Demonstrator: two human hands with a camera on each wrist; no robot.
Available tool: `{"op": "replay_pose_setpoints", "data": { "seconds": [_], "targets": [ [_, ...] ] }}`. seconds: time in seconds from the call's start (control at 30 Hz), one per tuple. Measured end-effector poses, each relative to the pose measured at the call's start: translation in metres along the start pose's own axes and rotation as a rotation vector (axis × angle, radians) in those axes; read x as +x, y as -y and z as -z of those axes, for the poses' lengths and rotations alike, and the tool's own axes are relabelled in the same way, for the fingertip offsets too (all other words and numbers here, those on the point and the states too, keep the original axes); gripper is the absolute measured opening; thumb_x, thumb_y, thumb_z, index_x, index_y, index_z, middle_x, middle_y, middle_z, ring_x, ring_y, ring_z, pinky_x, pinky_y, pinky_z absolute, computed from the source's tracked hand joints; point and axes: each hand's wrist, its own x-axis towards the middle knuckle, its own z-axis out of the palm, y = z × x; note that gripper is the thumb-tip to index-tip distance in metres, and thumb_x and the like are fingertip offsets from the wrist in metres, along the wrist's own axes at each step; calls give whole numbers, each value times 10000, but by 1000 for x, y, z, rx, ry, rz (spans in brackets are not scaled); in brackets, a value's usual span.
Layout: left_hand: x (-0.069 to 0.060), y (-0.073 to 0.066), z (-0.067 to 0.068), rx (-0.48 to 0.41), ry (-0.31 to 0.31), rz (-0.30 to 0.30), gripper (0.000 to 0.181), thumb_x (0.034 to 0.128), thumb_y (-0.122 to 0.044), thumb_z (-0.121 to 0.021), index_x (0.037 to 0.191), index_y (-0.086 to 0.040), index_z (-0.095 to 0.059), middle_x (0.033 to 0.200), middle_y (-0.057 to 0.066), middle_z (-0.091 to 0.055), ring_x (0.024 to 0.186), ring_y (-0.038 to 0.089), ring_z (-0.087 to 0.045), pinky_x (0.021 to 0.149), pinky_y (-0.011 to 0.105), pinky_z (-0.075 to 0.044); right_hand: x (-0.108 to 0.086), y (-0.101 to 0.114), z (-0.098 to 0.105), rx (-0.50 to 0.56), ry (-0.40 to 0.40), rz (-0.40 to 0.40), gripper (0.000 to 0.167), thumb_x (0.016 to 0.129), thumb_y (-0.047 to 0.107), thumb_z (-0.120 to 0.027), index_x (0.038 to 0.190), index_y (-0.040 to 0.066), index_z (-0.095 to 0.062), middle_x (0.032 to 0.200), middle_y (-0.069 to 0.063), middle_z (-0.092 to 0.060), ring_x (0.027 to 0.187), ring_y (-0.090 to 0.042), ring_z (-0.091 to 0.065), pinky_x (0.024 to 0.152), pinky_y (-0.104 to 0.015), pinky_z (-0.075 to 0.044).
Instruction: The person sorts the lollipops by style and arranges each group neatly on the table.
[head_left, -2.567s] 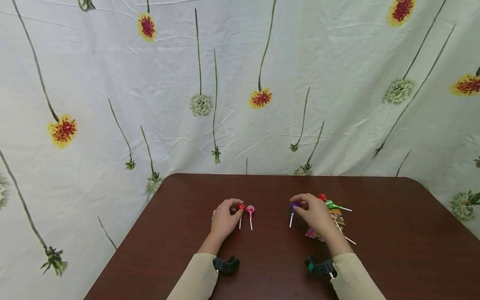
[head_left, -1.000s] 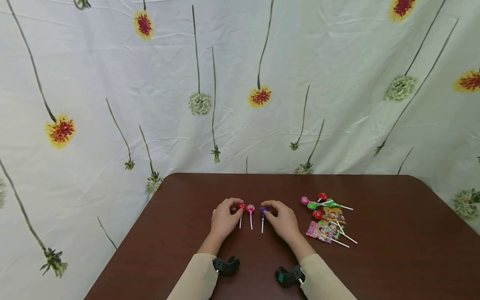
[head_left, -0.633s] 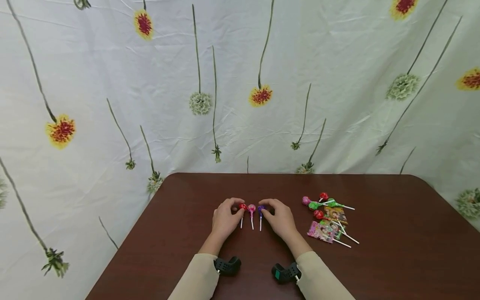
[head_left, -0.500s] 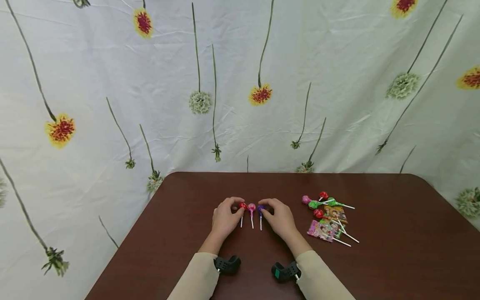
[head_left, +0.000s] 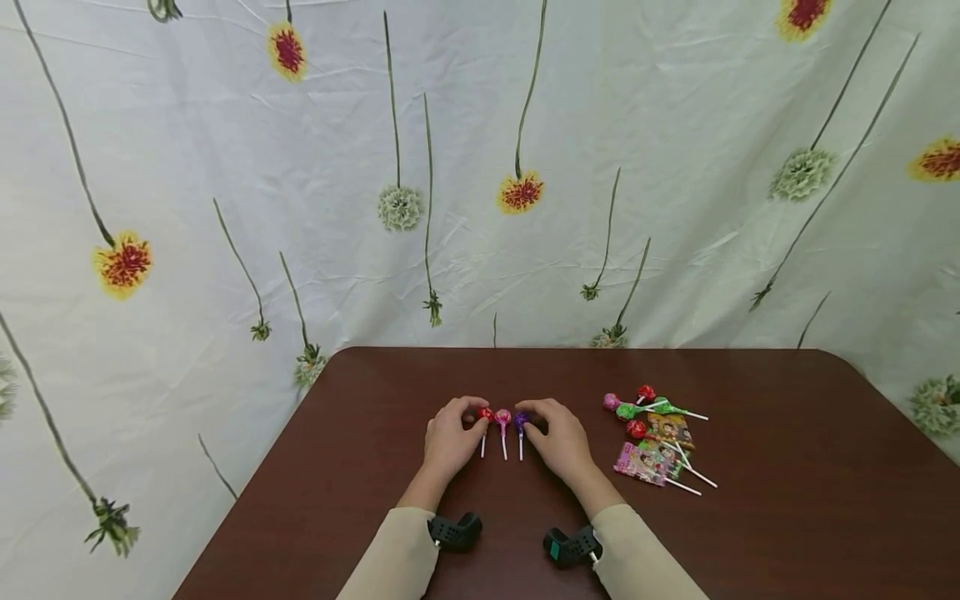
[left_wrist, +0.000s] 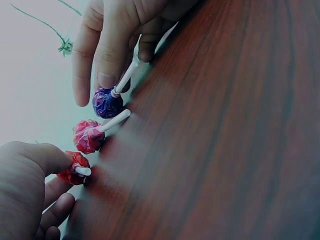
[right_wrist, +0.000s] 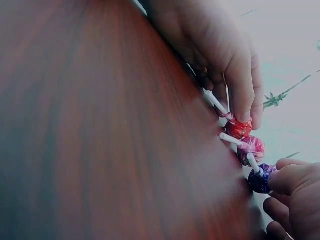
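Note:
Three wrapped lollipops lie side by side on the table, their white sticks toward me. My left hand (head_left: 450,437) pinches the head of the red lollipop (left_wrist: 76,167) between thumb and finger. A pink lollipop (head_left: 503,417) is in the middle, touched by neither hand. On its other side, my right hand (head_left: 558,437) has thumb and fingertips on the head of the purple lollipop (right_wrist: 261,179), pinching it. The three heads sit close together in a row, as both wrist views show.
To the right on the brown table (head_left: 360,533) lies a loose pile: red lollipops (head_left: 636,429), green lollipops (head_left: 627,411), another pink lollipop (head_left: 611,401) and flat candy packets (head_left: 640,463). A white flowered cloth (head_left: 465,167) hangs behind the table.
My right hand has carried the purple lollipop leftward from beside the pile to the pink one, uncovering the pile. Over the last half second both hands stay nearly still; the left keeps its hold throughout.

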Motion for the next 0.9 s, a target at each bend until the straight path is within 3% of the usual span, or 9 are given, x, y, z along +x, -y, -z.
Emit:
{"op": "replay_pose_setpoints", "data": {
  "seconds": [0.3,0.53,0.7,0.9],
  "targets": [
    [-3,0,0,-4,-6,5,197,901,-236,-727,1097,-230,-727,1054,8,-698,957,201,-635,1024,549,-380,-1,5,5,126,-73,-73,222,925,98,-671,1131,156,-729,1022,-41,-691,913,-203,-670,807,-399,-514],
    [-2,0,-1,1,-8,-4,198,902,-231,-723,1100,-228,-726,1059,3,-701,959,196,-636,1012,539,-383,5,1,19,134,-97,-112,259,931,100,-669,1179,150,-720,1003,-54,-688,912,-213,-654,770,-354,-489],
    [-1,0,0,1,-6,-10,204,902,-232,-720,1106,-233,-726,1066,0,-701,966,198,-643,1016,536,-382,8,-4,30,117,-131,-117,276,924,117,-674,1196,143,-718,1046,-92,-702,968,-262,-644,820,-428,-494],
    [0,0,0,2,-11,-23,201,903,-230,-713,1104,-234,-727,1061,-1,-701,975,199,-651,1014,539,-386,11,-14,43,43,-153,-145,311,928,143,-665,1237,149,-702,1245,-145,-673,1141,-365,-562,909,-547,-475]
  ]
}}
